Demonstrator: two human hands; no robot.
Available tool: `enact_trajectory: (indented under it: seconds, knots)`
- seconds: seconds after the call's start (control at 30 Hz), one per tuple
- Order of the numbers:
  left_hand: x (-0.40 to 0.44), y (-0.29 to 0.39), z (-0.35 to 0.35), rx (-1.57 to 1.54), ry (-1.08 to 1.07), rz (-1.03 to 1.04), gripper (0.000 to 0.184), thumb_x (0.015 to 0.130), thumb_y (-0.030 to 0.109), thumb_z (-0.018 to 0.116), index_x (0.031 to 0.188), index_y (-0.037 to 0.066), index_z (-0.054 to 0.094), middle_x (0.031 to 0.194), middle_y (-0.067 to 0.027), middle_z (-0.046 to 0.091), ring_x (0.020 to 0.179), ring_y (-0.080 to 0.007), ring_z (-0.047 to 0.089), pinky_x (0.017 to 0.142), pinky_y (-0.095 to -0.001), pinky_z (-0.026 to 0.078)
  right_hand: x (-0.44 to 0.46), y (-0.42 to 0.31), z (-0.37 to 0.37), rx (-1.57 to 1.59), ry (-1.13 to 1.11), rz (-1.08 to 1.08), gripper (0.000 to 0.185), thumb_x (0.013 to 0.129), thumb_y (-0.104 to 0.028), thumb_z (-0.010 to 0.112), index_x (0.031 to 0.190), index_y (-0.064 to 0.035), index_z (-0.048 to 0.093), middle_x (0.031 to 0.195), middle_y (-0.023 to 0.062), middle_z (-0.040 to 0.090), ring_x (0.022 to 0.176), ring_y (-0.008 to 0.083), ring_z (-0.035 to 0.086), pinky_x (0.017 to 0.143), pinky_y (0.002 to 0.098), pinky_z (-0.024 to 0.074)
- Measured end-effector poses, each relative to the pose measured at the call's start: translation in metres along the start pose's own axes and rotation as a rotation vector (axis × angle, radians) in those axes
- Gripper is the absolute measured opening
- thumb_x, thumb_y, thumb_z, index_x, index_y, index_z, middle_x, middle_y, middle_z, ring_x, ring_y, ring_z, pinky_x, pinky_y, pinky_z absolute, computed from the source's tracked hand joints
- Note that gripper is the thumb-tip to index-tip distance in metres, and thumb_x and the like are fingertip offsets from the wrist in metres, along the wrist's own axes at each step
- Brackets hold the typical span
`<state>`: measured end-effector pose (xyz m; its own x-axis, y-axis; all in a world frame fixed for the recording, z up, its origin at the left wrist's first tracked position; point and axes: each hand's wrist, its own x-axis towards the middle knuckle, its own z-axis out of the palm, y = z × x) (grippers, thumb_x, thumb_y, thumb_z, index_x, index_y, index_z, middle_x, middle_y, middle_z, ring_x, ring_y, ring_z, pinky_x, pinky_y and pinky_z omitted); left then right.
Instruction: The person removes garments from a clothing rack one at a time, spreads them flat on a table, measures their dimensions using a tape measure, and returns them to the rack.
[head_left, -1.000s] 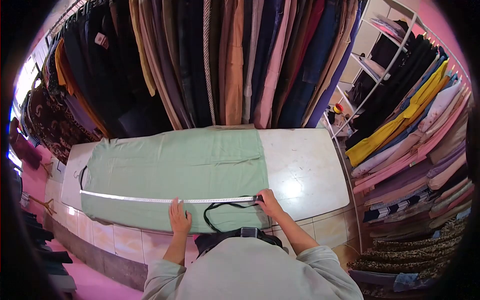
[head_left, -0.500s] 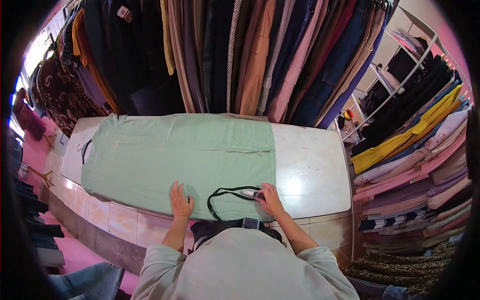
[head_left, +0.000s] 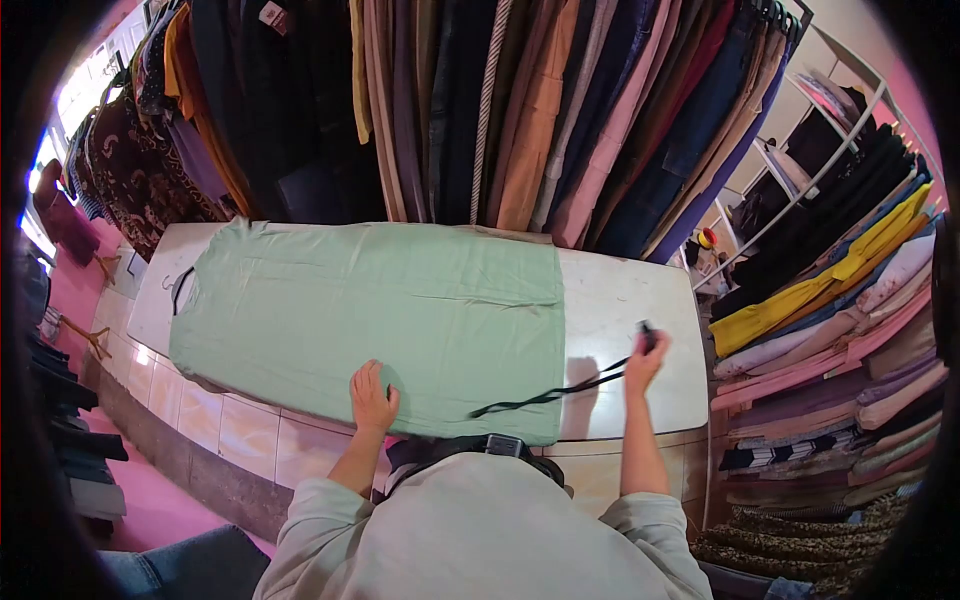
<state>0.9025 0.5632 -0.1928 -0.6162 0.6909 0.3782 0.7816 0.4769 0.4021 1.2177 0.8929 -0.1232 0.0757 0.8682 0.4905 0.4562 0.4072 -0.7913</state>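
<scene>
A long pale green garment (head_left: pixel 370 300) lies spread flat over a white table, with a hanger hook (head_left: pixel 168 283) showing at its left end. Near the garment's front edge rests my left hand (head_left: pixel 373 397), laid flat with the fingers stretched out. My right hand (head_left: pixel 645 362) is raised over the table's right part, closed around a small black object (head_left: pixel 649 334) on a black strap. The strap (head_left: pixel 545 397) trails leftward from that hand across the garment's front right corner. What kind of object it is I cannot make out.
Beyond the white table (head_left: pixel 640 400) hangs a dense row of trousers and other clothes (head_left: pixel 520 120). More clothes (head_left: pixel 830 290) hang along the right side, beside a metal rack (head_left: pixel 850 135). Blue denim (head_left: pixel 185 565) is at lower left, above a pink floor.
My right hand has lifted the small object and moved right, off the garment, pulling the strap from a loop into a stretched line. My left hand stays flat on the garment.
</scene>
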Motion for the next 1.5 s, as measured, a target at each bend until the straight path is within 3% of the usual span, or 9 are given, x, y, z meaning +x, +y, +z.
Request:
enact_trajectory:
  seconds: [0.23,0.4,0.57,0.67,0.77,0.9,1.17,1.3,1.5]
  knots:
    - [0.002,-0.003,-0.001,0.022,-0.024,0.032,0.045,0.067,0.013,0.055,0.109,0.001,0.043,0.115,-0.0168,0.043,0.110,-0.0325,0.038,0.097,-0.0438,0.027,0.104,-0.072,-0.044,-0.040,0.406,-0.353,0.029,0.083,-0.017,0.060,0.102,-0.0009,0.044,0.088,0.0118,0.050,0.077,0.0221,0.049,0.070,0.0308,0.0420]
    - [0.007,-0.010,-0.006,-0.141,-0.051,0.029,0.043,0.066,0.011,0.056,0.107,0.002,0.045,0.116,-0.0182,0.044,0.110,-0.0324,0.039,0.096,-0.0428,0.026,0.093,-0.085,-0.028,0.016,0.246,-0.288,0.032,0.082,-0.019,0.062,0.103,-0.0020,0.044,0.087,0.0097,0.050,0.076,0.0189,0.047,0.070,0.0292,0.0410]
    - [0.017,-0.053,-0.019,-0.406,-0.044,0.007,0.036,0.064,0.002,0.057,0.099,0.002,0.050,0.106,-0.0160,0.050,0.102,-0.0325,0.046,0.090,-0.0411,0.035,-0.015,0.023,0.024,-0.375,-0.099,-0.270,0.036,0.078,-0.001,0.052,0.111,0.0040,0.040,0.102,0.0233,0.044,0.096,0.0374,0.044,0.087,0.0413,0.0341]
    - [0.031,-0.102,-0.048,-0.448,0.024,-0.051,0.030,0.065,-0.001,0.056,0.094,0.002,0.052,0.104,-0.0166,0.051,0.100,-0.0330,0.047,0.087,-0.0395,0.038,-0.078,0.060,0.046,-0.605,-0.222,0.164,0.046,0.075,-0.002,0.056,0.117,0.0005,0.038,0.112,0.0240,0.042,0.101,0.0392,0.042,0.087,0.0458,0.0356]
    - [0.039,-0.173,-0.088,-0.366,0.087,-0.108,0.027,0.066,-0.002,0.055,0.092,0.002,0.053,0.105,-0.0171,0.051,0.101,-0.0335,0.047,0.086,-0.0394,0.038,-0.111,0.008,0.057,-0.975,-0.231,0.321,0.067,0.079,-0.027,0.057,0.134,-0.0099,0.023,0.133,0.0195,0.028,0.119,0.0380,0.030,0.093,0.0535,0.0287]
    - [0.045,-0.287,-0.132,-0.097,0.236,-0.247,0.030,0.067,0.000,0.054,0.097,0.004,0.053,0.112,-0.0170,0.048,0.109,-0.0332,0.042,0.094,-0.0412,0.032,-0.146,-0.043,0.087,-0.885,-0.010,0.163,0.068,0.083,-0.032,0.053,0.137,-0.0126,0.017,0.140,0.0193,0.018,0.127,0.0388,0.019,0.099,0.0551,0.0169]
    - [0.071,-0.500,-0.165,0.471,0.416,-0.778,0.047,0.075,0.016,0.060,0.117,0.004,0.044,0.126,-0.0189,0.038,0.119,-0.0343,0.034,0.098,-0.0453,0.026,-0.281,-0.134,0.167,-0.719,-0.181,0.175,0.089,0.075,-0.045,0.059,0.135,0.0015,0.014,0.137,0.0228,0.024,0.127,0.0371,0.022,0.103,0.0489,0.0142]
    - [0.092,-0.519,-0.188,0.435,0.100,-1.114,0.049,0.080,0.025,0.060,0.118,0.001,0.042,0.125,-0.0183,0.041,0.116,-0.0335,0.039,0.094,-0.0441,0.032,-0.318,-0.186,0.192,-0.549,-0.365,0.033,0.090,0.073,-0.041,0.062,0.135,0.0031,0.014,0.135,0.0251,0.025,0.125,0.0383,0.025,0.102,0.0495,0.0170]
    - [0.086,-0.577,-0.189,0.163,-0.080,-0.960,0.035,0.082,0.022,0.057,0.106,-0.001,0.047,0.103,-0.0189,0.053,0.094,-0.0348,0.052,0.083,-0.0403,0.041,-0.377,-0.244,0.225,-0.365,-0.544,-0.137,0.057,0.070,-0.010,0.055,0.124,-0.0011,0.038,0.117,0.0218,0.043,0.110,0.0380,0.038,0.093,0.0469,0.0291]
